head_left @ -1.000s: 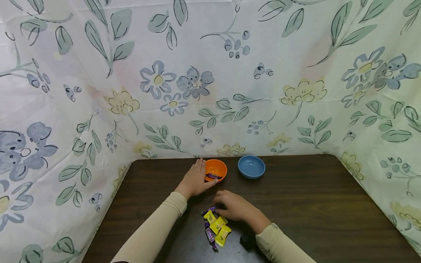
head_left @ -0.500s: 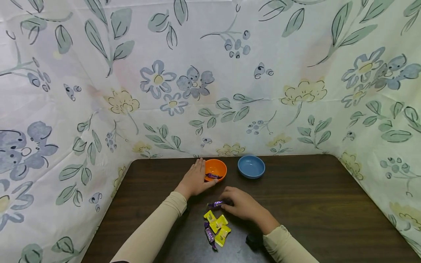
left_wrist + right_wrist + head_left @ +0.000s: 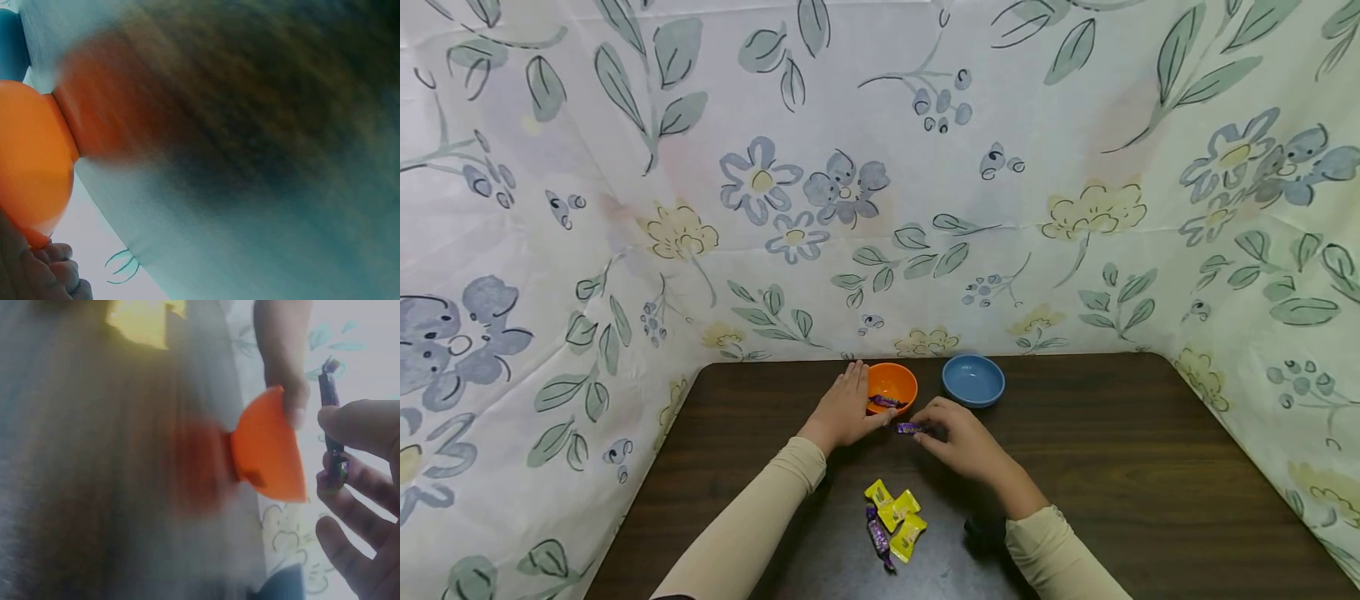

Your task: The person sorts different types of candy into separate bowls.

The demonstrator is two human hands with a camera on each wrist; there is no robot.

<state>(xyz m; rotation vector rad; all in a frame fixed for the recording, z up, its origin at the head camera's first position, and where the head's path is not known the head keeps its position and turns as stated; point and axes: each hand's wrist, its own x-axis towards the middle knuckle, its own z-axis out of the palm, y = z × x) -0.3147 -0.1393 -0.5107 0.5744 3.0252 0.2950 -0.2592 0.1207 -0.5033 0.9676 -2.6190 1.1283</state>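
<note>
In the head view, an orange bowl (image 3: 893, 379) near the table's back edge has a purple-wrapped candy (image 3: 887, 402) inside. My left hand (image 3: 844, 408) holds this bowl from its left side, thumb at the front rim. My right hand (image 3: 958, 437) pinches another purple-wrapped candy (image 3: 909, 428) just in front of the bowl. The right wrist view shows that candy (image 3: 331, 415) between thumb and fingers, apart from the orange bowl (image 3: 272, 450). Nearer me lie several yellow-wrapped candies (image 3: 898, 510) and one more purple-wrapped candy (image 3: 878, 535).
A blue bowl (image 3: 973, 381) stands right of the orange one. The dark wooden table (image 3: 1112, 467) meets a floral cloth (image 3: 880, 275) at its back and sides. A dark object (image 3: 983, 533), partly hidden, is beneath the right wrist.
My right hand has lifted a purple-wrapped candy from the pile and carried it forward toward the orange bowl. The left hand has stayed on the bowl.
</note>
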